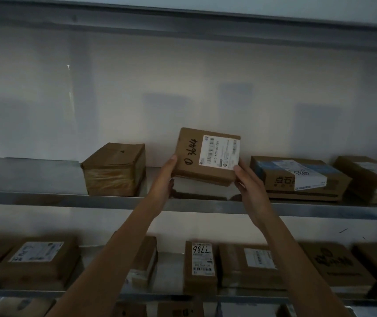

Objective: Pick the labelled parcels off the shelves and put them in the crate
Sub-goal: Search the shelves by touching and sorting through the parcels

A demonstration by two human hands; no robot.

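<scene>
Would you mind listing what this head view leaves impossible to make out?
- Crate: not in the head view at all.
- Held parcel: label print too small; underside hidden by left hand and right hand.
- Right-edge parcel: cut off by frame.
- Bottom-shelf parcels: dark, cropped.

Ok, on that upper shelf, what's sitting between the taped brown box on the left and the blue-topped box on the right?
In the head view, only the labelled parcel, gripped by the left hand and right hand.
</scene>
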